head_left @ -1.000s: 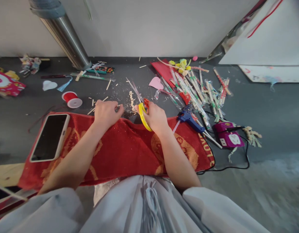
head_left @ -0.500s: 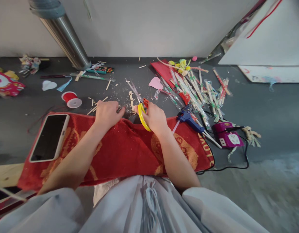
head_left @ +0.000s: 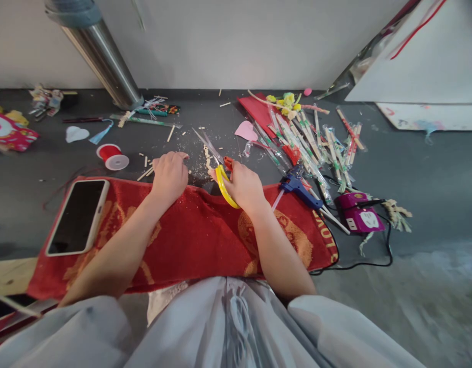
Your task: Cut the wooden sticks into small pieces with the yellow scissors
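Note:
My right hand (head_left: 244, 185) grips yellow-and-orange-handled scissors (head_left: 218, 166) whose blades point away to the upper left over the dark floor. My left hand (head_left: 168, 175) rests knuckles up at the far edge of the red towel (head_left: 193, 240), fingers curled down over small wooden stick pieces (head_left: 146, 174); what it pinches is hidden. A strip of pale wood shavings (head_left: 208, 159) lies between the two hands.
A phone (head_left: 78, 215) lies on the towel's left end. A red thread spool (head_left: 112, 156), a blue glue gun (head_left: 300, 189), a purple power strip (head_left: 360, 214) and a heap of wrapped chopsticks (head_left: 308, 140) surround the hands. A metal pipe (head_left: 101, 61) rises at back left.
My left hand has slid a little forward and up off the towel edge. The scissors' blades have swung slightly to the left and spread a little.

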{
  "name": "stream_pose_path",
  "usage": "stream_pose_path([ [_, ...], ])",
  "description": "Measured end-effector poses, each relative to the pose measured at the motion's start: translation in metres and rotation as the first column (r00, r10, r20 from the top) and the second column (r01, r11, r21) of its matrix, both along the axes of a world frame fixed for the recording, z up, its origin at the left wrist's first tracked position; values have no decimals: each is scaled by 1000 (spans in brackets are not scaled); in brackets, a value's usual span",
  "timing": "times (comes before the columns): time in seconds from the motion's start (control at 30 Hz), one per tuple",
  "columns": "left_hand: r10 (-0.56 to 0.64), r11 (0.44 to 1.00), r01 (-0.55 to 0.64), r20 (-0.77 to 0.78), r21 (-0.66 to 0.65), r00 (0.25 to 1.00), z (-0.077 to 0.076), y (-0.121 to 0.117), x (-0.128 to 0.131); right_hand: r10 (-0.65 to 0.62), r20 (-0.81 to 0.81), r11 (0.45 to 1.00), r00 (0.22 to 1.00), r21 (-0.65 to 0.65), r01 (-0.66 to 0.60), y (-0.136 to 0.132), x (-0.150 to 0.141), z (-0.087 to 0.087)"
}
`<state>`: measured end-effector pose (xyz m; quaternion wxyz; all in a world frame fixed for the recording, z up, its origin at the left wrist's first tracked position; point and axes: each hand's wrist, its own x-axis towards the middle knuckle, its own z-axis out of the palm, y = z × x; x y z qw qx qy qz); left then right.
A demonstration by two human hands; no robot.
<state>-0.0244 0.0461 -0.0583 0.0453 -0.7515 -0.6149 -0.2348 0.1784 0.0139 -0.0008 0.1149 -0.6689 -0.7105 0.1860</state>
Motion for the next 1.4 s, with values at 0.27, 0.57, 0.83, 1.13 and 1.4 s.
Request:
stream_pose_path([
  [0.27, -83, 990, 97, 130, -106, 988, 15, -5, 8, 98, 10, 992, 995, 74, -98, -5, -2, -7],
  [0.57, -159, 980, 177, 183, -90, 970, 16, -7, 11, 136, 44, 986, 990, 86, -139, -6, -3, -10],
  [0.83, -196, 976, 211, 190, -61, 962, 13, -7, 11, 154, 25, 984, 988, 92, -155, -5, -4, -13],
  [1.13, -222, 967, 247, 268, -62, 938, 16, -7, 11, 172, 47, 981, 984, 84, -176, -5, -3, -12],
  [1.4, -232, 964, 259, 295, -57, 927, 19, -7, 11, 164, 8, 986, 986, 26, -164, -4, -6, -7],
])
